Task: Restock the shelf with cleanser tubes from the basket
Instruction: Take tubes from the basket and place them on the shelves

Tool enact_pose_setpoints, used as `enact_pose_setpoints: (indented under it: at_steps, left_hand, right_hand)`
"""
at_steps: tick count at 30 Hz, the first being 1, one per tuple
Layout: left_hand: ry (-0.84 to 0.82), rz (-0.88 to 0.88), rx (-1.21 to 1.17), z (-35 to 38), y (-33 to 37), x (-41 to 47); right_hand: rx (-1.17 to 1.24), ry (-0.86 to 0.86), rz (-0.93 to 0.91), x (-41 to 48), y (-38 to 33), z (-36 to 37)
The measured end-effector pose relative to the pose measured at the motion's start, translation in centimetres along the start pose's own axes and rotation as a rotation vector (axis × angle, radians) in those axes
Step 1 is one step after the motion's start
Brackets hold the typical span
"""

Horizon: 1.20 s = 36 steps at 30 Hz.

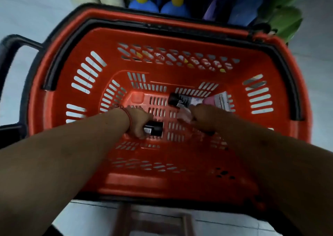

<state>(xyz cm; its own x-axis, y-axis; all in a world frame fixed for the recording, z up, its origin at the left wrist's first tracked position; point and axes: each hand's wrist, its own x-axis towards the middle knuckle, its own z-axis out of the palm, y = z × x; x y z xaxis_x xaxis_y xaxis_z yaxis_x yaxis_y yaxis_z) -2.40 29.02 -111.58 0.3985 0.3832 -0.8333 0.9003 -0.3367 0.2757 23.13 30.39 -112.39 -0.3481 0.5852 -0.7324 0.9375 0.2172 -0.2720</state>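
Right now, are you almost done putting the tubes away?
Nearly, it seems: the red basket is almost bare. The left hand grips a black-capped tube and the right hand holds a pale tube. At least a third tube lies on the basket floor, yet to be picked up.

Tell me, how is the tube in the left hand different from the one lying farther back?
The held tube is gripped by the left hand, only its black end showing. The back tube lies on the basket floor, its pink-and-white body in view. Both have black caps.
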Motion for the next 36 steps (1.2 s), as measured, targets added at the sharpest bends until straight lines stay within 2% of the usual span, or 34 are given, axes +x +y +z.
enact_pose_setpoints:
  at_steps: [2,5,10,17,19,22,25,27,31,36]
  left_hand:
    - [0.082,-0.016,-0.012,-1.4,0.5,-2.1]
    - [0.278,-0.055,-0.026,-3.5,1.4,-5.7]
    - [0.555,-0.083,-0.082,-7.1,3.2,-12.3]
    - [0.733,-0.035,-0.241,-11.4,5.1,-21.0]
    - [0.783,0.010,-0.410,-12.0,5.3,-22.6]
    - [0.747,0.152,-0.829,-12.4,5.8,-24.4]
    - [0.701,0.269,-1.196,-12.8,6.0,-24.7]
    - [0.700,0.347,-1.421,-13.4,6.1,-24.6]
    - [0.698,0.492,-1.676,-14.0,6.7,-24.3]
    - [0.702,0.634,-1.806,-14.7,7.4,-24.1]
  right_hand:
    - [0.093,0.125,-0.032,-2.4,-0.9,-2.3]
    - [0.168,0.315,0.023,-5.8,-2.0,-5.5]
    - [0.295,0.502,0.059,-12.2,-4.4,-10.5]
    - [0.401,0.703,0.034,-19.1,-7.4,-16.2]
    - [0.534,0.706,-0.004,-20.4,-7.9,-17.6]
    - [0.758,0.648,-0.083,-21.9,-9.0,-18.9]
    - [1.459,0.445,-0.156,-22.6,-10.2,-19.3]
    - [1.658,0.332,-0.257,-22.7,-10.8,-19.6]
    - [1.732,0.380,-0.359,-22.5,-11.3,-19.9]
    - [1.543,0.591,-0.335,-22.4,-11.5,-19.9]
